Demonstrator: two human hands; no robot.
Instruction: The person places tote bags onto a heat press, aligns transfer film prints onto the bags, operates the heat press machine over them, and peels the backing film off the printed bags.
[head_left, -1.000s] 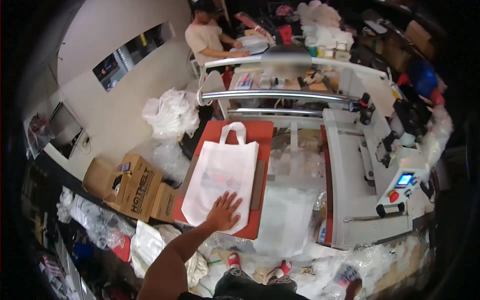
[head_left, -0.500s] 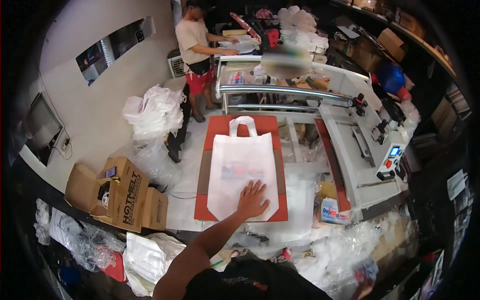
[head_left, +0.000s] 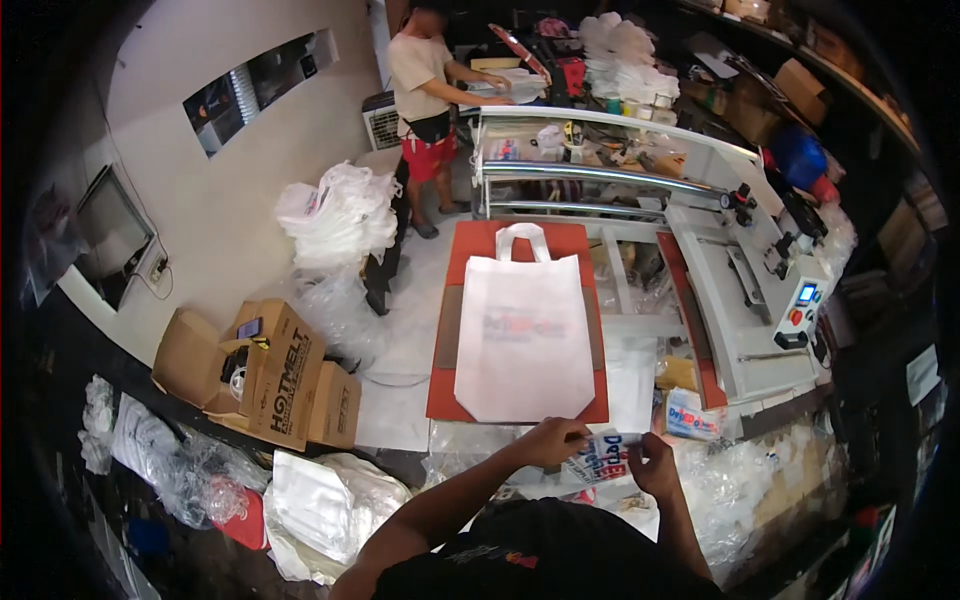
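A white fabric tote bag (head_left: pixel 522 380) lies flat on the red platen (head_left: pixel 447 395), its handle loop pointing away from me. Faint print shows through its middle. Close to my body, just nearer than the platen's front edge, I hold a small printed film sheet (head_left: pixel 606 462) with blue and red lettering. My left hand (head_left: pixel 553 441) is closed on its left side, pinching it. On the opposite side my right hand (head_left: pixel 654 467) grips it with bent fingers. Neither hand touches the bag.
The grey heat press (head_left: pixel 745 355) with its control box (head_left: pixel 803 302) stands right of the platen. More printed sheets (head_left: pixel 694 414) lie there. Cardboard boxes (head_left: pixel 285 375) and stacked white bags (head_left: pixel 340 215) are on the left. A person (head_left: pixel 425 80) works at the far table.
My left hand has left the bag and come back toward my body. My right hand has brought up the printed film from the lower right, and both hands now hold it. The view has shifted.
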